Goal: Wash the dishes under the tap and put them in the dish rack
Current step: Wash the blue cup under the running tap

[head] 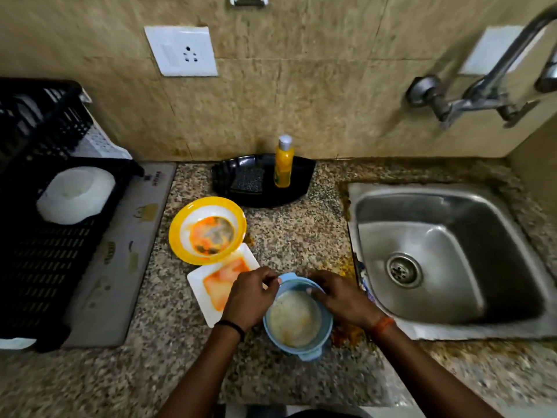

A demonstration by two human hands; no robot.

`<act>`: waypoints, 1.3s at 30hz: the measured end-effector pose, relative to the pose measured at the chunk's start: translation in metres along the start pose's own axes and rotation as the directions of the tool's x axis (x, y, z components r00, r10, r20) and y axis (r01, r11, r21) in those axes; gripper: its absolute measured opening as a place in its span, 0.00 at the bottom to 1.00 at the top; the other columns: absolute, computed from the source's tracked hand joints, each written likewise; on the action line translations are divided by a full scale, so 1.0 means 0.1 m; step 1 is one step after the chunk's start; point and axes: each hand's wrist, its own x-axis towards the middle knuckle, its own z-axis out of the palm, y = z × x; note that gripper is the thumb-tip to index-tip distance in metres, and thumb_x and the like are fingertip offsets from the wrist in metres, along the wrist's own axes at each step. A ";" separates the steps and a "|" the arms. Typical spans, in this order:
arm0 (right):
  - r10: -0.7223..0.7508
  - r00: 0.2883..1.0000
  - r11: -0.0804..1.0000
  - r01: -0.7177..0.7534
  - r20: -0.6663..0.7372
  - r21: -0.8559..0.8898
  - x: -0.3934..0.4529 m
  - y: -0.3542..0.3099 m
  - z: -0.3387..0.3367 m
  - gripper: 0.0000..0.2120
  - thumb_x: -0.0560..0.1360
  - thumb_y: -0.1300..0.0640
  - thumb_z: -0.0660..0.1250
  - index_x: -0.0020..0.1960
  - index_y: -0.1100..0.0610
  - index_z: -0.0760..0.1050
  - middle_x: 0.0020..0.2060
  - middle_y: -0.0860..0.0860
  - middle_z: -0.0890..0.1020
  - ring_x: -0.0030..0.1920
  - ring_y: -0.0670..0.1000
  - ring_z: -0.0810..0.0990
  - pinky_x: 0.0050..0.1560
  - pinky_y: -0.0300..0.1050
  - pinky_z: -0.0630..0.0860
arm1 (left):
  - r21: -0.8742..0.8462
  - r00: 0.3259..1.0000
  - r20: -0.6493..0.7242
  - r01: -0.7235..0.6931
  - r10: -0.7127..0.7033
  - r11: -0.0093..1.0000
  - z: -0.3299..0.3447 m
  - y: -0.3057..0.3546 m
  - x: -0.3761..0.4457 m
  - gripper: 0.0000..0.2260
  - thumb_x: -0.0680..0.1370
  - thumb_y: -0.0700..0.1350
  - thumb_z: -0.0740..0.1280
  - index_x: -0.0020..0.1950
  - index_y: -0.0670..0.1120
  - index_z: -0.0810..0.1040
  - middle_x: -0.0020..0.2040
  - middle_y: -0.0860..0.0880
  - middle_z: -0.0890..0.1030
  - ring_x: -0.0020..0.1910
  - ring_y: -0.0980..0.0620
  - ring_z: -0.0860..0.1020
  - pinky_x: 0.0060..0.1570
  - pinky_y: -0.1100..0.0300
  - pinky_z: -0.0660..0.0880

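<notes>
left hand (pixel 248 300) and right hand (pixel 342 298), two in all, both grasping the rim of one round pale-blue plastic bowl (pixel 297 318) with whitish residue inside; it sits on the speckled granite counter (pixel 286 230), between the plates and the sink. step judged: picking up the first dirty dish; next move calls for a level lift rightward over the sink edge to under the tap. holdings, largest first: one black plastic slatted dish rack (pixel 45 251) at far left, holding one white translucent container (pixel 75 194); one stainless steel sink (pixel 452 257), nothing in it; one wall-mounted metal tap (pixel 482 92), no water seen running; one black oval tray (pixel 262 182) carrying one yellow dish-soap bottle (pixel 284 164) and one dark scrub pad (pixel 248 179); one yellow-rimmed round plate (pixel 208 230), orange-stained, overlapping one white square plate (pixel 223 282), also stained. dirty dishes counted: three.
</notes>
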 end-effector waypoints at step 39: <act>0.266 0.729 0.937 -0.041 -0.631 0.348 -0.15 1.09 -2.91 0.14 0.75 0.56 0.68 0.59 0.60 0.79 0.52 0.57 0.84 0.52 0.57 0.82 0.57 0.56 0.78 | -0.609 0.925 0.289 0.376 -0.246 0.699 0.97 2.43 1.36 0.12 0.77 0.54 0.66 0.50 0.47 0.79 0.45 0.45 0.81 0.45 0.44 0.79 0.43 0.53 0.74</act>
